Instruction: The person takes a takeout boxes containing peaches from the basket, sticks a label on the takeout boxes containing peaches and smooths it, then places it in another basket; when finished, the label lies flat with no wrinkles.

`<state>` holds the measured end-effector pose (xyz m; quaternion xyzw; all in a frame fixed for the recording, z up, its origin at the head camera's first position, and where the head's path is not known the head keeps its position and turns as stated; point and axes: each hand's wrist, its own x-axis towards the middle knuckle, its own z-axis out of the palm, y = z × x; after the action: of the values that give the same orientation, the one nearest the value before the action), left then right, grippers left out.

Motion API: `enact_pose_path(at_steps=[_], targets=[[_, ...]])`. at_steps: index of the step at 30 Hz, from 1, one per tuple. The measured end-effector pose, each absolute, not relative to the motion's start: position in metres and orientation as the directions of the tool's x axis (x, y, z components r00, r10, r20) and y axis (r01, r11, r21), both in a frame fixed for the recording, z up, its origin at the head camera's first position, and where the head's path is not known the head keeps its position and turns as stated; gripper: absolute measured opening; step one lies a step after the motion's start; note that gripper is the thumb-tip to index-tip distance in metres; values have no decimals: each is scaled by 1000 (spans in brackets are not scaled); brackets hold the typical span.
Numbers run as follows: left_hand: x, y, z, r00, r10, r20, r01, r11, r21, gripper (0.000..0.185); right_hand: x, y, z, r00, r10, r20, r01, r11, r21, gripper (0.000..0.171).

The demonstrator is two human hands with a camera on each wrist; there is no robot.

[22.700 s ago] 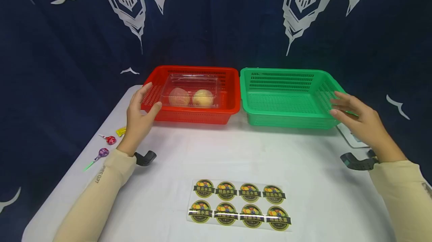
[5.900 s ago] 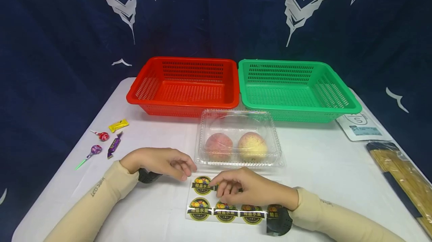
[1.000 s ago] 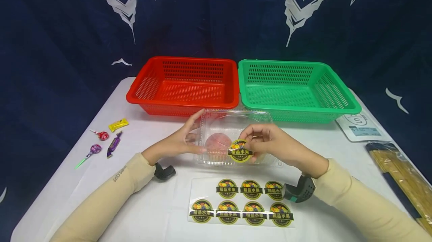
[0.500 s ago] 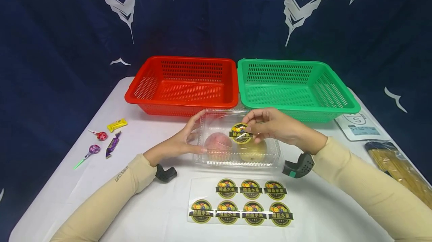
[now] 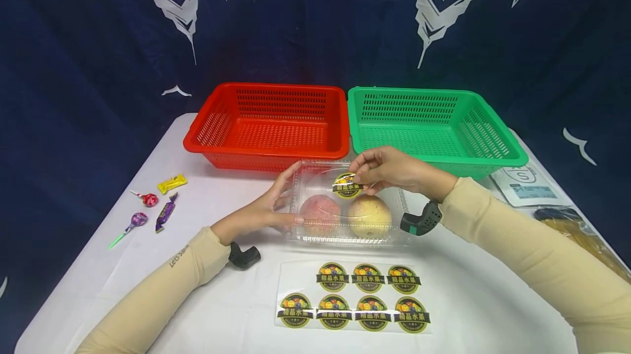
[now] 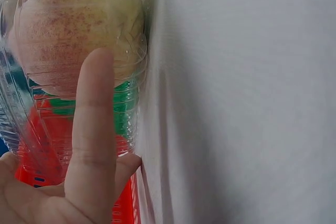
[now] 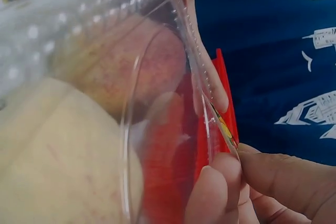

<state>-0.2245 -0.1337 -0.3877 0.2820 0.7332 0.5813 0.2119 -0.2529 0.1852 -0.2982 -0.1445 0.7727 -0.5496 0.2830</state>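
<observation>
A clear plastic clamshell box point(image 5: 315, 178) stands on the table with a pink peach point(image 5: 320, 214) and a yellow peach point(image 5: 370, 216) inside. My left hand point(image 5: 258, 212) holds its left end, thumb along the front side and fingers round toward the back. In the left wrist view the thumb point(image 6: 94, 129) lies straight against the clear wall. Between thumb and forefinger my right hand point(image 5: 396, 170) pinches a round black-and-gold fruit sticker point(image 5: 346, 186) by its right edge, right at the lid. The right wrist view shows this sticker point(image 7: 226, 129) edge-on, close against the plastic.
Before the box lies a sheet point(image 5: 296, 277) of several more stickers, one spot at its upper left bare. Behind stand a red basket point(image 5: 266, 151) and a green basket point(image 5: 439, 159). Candies point(image 5: 166, 211) lie at left; a white packet point(image 5: 529, 189) and a wrapped brown item point(image 5: 577, 233) at right.
The right hand took a sticker off the sheet and has carried it back and up over the lid. The left hand has stayed on the box's left end. Earlier the box stood in the red basket.
</observation>
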Motion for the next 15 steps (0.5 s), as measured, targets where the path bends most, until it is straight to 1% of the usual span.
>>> enact_pose_path(at_steps=[7,15], targets=[[-225,-134,-391,-754,656,-18,120,166,979,118,-254,181,-302,-810,-501,-304,90,406,-910,24],[-226,-134,-391,-753,658,-14,124,163,979,118,-252,178,-303,-837,-460,-296,58,465,-884,28]])
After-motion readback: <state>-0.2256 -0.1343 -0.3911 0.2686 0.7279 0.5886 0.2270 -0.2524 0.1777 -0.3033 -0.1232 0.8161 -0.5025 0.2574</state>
